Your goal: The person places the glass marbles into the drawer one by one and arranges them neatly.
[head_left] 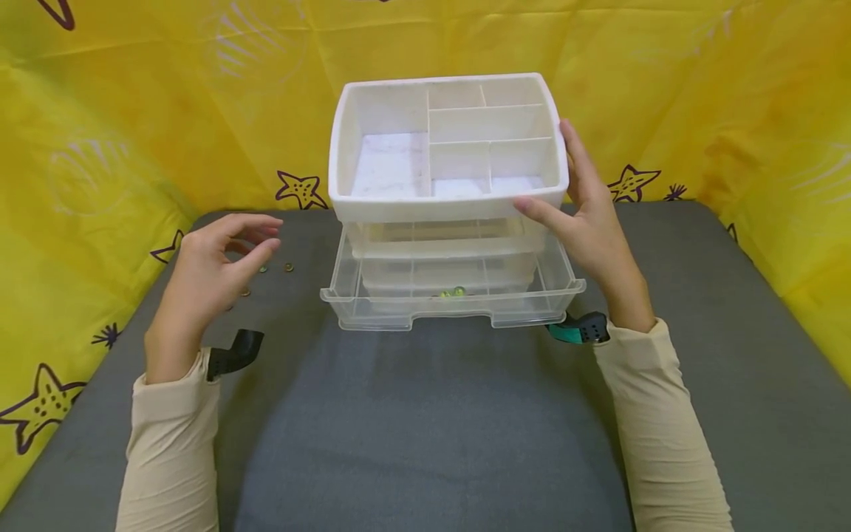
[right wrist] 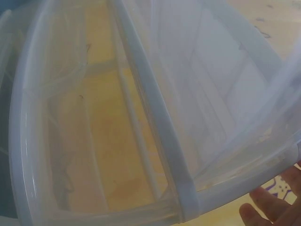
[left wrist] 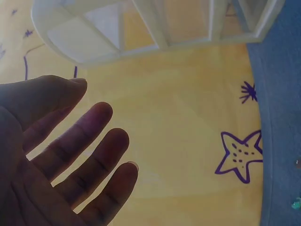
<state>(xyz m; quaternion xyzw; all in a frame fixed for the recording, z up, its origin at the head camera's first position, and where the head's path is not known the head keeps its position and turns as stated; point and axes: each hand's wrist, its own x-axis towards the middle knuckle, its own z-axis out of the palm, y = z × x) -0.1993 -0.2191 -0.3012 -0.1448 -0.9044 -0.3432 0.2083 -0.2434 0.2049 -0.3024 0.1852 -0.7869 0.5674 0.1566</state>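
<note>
Head view: the white organizer (head_left: pixel 448 144) sits far-centre on the grey bench (head_left: pixel 425 428), its clear drawer (head_left: pixel 452 295) pulled out. The right hand (head_left: pixel 588 214) clasps the organizer's right rim; light, stiff, probably slippery plastic, so the rims look the best hold. Left-wrist view: the left hand (left wrist: pixel 56 155) is spread, empty. Right-wrist view: only fingertips (right wrist: pixel 263 207) show beside the plastic.

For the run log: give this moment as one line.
right hand holds organizer | left hand open, apart | drawer out
</note>
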